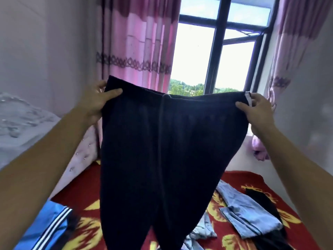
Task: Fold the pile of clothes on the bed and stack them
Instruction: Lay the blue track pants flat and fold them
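A pair of dark navy trousers (pixel 167 150) hangs spread out in the air in front of me, waistband up and legs dropping toward the bed (pixel 79 193). My left hand (pixel 98 101) pinches the waistband's left corner, thumb on the front. My right hand (pixel 259 112) pinches the right corner beside a small white tag. On the bed's red and yellow blanket lie light blue jeans (pixel 250 219) folded at the right, a black garment (pixel 264 202) beside them, and a blue garment with white stripes (pixel 45 228) at the lower left.
A padded pink headboard (pixel 79 157) and a white quilt (pixel 19 121) stand at the left. Pink curtains (pixel 137 44) frame a window (pixel 216 51) behind the trousers. A pink bundle (pixel 259 147) lies by the right wall. More pale denim shows under the trouser legs.
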`<control>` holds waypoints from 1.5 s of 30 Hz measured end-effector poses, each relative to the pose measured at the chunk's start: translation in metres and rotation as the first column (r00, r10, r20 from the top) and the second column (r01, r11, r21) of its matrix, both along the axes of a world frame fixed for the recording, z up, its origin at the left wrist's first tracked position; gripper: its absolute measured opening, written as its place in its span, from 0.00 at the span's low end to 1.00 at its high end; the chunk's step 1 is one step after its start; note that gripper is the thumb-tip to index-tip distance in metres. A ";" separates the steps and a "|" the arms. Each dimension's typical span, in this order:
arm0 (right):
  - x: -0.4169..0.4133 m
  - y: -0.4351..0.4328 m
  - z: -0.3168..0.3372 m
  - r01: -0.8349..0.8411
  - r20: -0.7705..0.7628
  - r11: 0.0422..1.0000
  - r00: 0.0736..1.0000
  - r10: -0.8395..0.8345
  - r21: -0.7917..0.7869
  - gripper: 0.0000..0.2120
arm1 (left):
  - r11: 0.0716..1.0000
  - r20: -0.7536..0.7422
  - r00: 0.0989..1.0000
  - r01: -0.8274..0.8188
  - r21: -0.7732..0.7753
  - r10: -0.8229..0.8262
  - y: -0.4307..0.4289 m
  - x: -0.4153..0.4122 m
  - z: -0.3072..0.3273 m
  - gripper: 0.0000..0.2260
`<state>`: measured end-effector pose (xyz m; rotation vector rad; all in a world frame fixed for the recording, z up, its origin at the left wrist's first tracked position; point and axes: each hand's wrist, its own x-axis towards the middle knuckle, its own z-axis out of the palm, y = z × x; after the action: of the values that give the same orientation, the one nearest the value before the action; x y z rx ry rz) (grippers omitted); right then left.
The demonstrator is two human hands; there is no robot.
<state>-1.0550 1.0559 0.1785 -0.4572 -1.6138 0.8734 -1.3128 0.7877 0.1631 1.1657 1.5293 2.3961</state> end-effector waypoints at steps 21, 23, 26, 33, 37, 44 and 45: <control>-0.037 0.044 -0.225 -0.023 0.539 0.917 0.803 0.254 -0.397 0.09 | 0.711 -0.007 0.983 -0.139 -0.689 0.185 0.005 -0.014 -0.201 0.06; -0.031 0.045 -0.264 0.062 0.677 0.917 0.695 0.243 -0.393 0.13 | 0.647 0.002 0.989 -0.096 -0.757 0.149 0.004 -0.004 -0.243 0.08; -0.018 0.035 -0.314 0.136 0.757 0.908 0.608 0.240 -0.397 0.16 | 0.549 0.086 0.989 0.006 -0.836 0.121 0.001 0.015 -0.303 0.07; 0.024 0.006 -0.417 0.206 0.873 0.880 0.349 0.341 -0.427 0.14 | 0.413 0.281 0.934 0.173 -0.894 0.219 -0.024 0.066 -0.419 0.05; 0.052 -0.015 -0.462 0.227 0.856 0.834 0.269 0.442 -0.503 0.15 | 0.440 0.430 0.809 0.241 -0.865 0.401 -0.045 0.103 -0.469 0.06; 0.077 -0.037 -0.513 0.245 0.829 0.792 0.186 0.528 -0.559 0.15 | 0.437 0.479 0.682 0.252 -0.864 0.553 -0.070 0.145 -0.519 0.05; 0.077 -0.039 -0.516 0.231 0.829 0.796 0.172 0.533 -0.560 0.14 | 0.427 0.482 0.668 0.261 -0.865 0.567 -0.074 0.148 -0.523 0.06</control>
<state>-0.9776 1.0169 -0.3379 -1.6347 -2.6234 1.4039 -1.1650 0.7138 -0.3598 -0.2417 2.0969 1.2333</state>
